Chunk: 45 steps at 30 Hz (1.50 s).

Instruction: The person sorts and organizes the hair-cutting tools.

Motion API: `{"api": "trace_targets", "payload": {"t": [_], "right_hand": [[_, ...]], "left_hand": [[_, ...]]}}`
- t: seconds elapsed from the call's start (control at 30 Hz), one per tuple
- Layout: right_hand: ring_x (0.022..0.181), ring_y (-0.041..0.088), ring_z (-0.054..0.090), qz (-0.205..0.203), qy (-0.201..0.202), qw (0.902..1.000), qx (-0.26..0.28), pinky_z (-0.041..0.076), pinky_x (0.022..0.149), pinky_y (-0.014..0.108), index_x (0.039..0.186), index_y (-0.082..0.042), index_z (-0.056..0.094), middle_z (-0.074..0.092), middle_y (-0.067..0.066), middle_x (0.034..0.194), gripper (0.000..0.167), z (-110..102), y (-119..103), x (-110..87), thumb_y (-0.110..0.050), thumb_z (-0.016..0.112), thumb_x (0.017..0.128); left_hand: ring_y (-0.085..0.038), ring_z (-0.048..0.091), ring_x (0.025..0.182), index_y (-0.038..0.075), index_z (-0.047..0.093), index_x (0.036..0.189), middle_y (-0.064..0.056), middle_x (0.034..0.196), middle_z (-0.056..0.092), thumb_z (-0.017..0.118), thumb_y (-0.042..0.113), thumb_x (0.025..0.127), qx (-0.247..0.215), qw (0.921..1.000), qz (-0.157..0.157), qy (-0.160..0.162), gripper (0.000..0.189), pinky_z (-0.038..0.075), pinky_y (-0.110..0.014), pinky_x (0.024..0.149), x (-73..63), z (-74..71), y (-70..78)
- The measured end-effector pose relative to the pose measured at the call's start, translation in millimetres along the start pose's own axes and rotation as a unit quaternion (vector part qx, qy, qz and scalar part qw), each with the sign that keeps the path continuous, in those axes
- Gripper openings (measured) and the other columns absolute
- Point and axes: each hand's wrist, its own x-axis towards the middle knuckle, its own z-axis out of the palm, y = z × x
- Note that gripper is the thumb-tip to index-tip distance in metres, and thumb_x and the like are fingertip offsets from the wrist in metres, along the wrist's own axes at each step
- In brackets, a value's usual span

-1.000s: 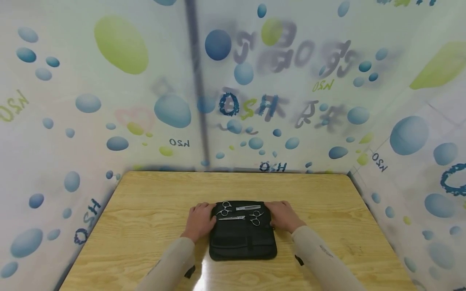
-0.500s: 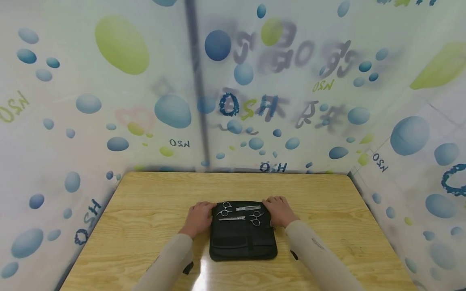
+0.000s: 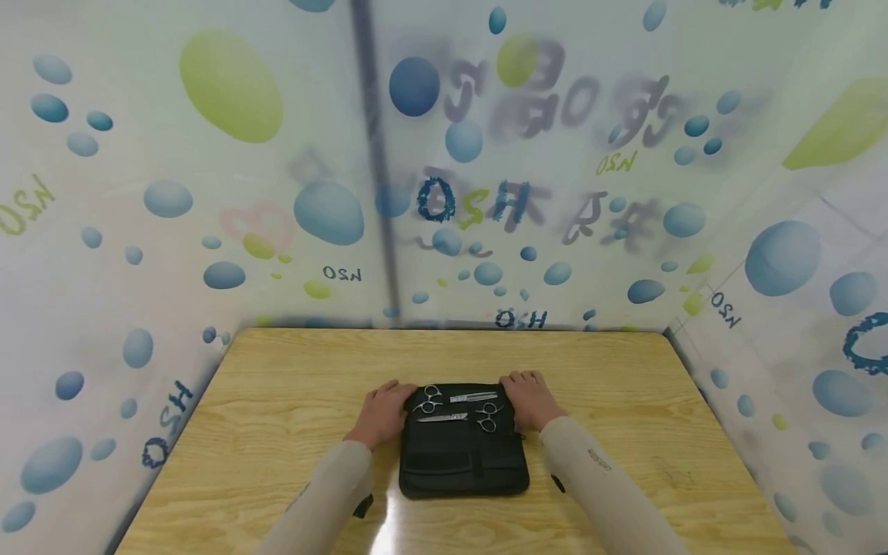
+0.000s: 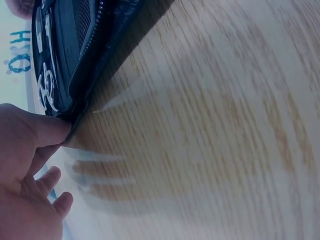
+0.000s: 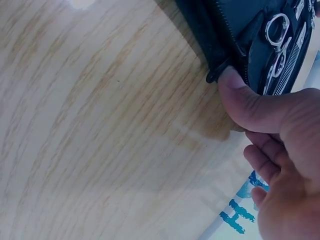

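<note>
On the table, a black zip case (image 3: 444, 443) lies with its inner side up. Two pairs of hairdressing scissors, one (image 3: 488, 417) with its rings at the right and thinning shears (image 3: 431, 398) with rings at the left, sit across its far half; black material covers their middles. My left hand (image 3: 380, 414) is at the far left corner, where thumb and forefinger pinch the case's edge (image 4: 75, 111) in the left wrist view. At the far right corner, my right hand (image 3: 531, 401) grips the case, thumb (image 5: 235, 82) against its zipped side and other fingers partly hidden behind.
The wooden table (image 3: 298, 370) extends around the case on every side. Beyond its far edge stands a pale curtain (image 3: 333, 301) printed with blue and green drops, and similar sheets close in the left and right.
My right hand has shifted left and slightly away from me onto the far right corner. The left hand has crept a little farther along the left corner. The case lies nearly where it was.
</note>
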Motion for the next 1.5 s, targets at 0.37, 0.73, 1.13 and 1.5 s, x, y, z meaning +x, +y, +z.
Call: {"api": "trace_targets", "payload": {"t": [0.37, 0.73, 1.13, 1.5], "right_hand": [[0.125, 0.031, 0.051, 0.007, 0.014, 0.9998, -0.008, 0.029, 0.115, 0.05, 0.135, -0.007, 0.048, 0.057, 0.013, 0.133, 0.082, 5.3, -0.6, -0.3, -0.017, 0.091, 0.065], [0.121, 0.029, 0.055, -0.008, 0.063, 0.9977, -0.02, 0.032, 0.112, 0.048, 0.136, -0.008, 0.05, 0.06, 0.01, 0.129, 0.086, 7.2, 5.1, -4.4, -0.023, 0.093, 0.063], [0.109, 0.027, 0.063, -0.021, 0.128, 0.9915, -0.007, 0.034, 0.11, 0.047, 0.127, -0.011, 0.058, 0.069, 0.008, 0.117, 0.06, 7.3, 12.7, -11.8, -0.015, 0.085, 0.073], [0.099, 0.027, 0.068, -0.024, 0.157, 0.9871, 0.015, 0.038, 0.106, 0.048, 0.117, -0.011, 0.061, 0.073, 0.009, 0.108, 0.041, 0.2, 12.5, -19.1, -0.008, 0.078, 0.08]], "left_hand": [[-0.034, 0.054, 0.125, 0.013, 0.063, 0.129, -0.01, 0.129, 0.064, 0.069, 0.004, 0.083, 0.029, 0.9994, -0.002, 0.018, 0.047, 0.041, -0.061, 0.099, 8.2, 1.7, -1.6], [-0.032, 0.056, 0.116, 0.014, 0.067, 0.12, -0.009, 0.12, 0.066, 0.074, 0.001, 0.075, 0.052, 0.9969, 0.003, 0.06, 0.047, 0.041, -0.056, 0.099, 12.6, -3.1, 1.7], [-0.03, 0.059, 0.11, 0.018, 0.069, 0.116, -0.007, 0.114, 0.069, 0.077, 0.002, 0.075, 0.047, 0.9963, 0.01, 0.072, 0.045, 0.04, -0.054, 0.101, 9.5, -13.8, 5.6], [-0.026, 0.062, 0.106, 0.024, 0.071, 0.11, -0.002, 0.108, 0.071, 0.076, 0.004, 0.079, 0.036, 0.9944, 0.031, 0.094, 0.038, 0.04, -0.055, 0.1, 4.6, -18.6, 3.1]]}}
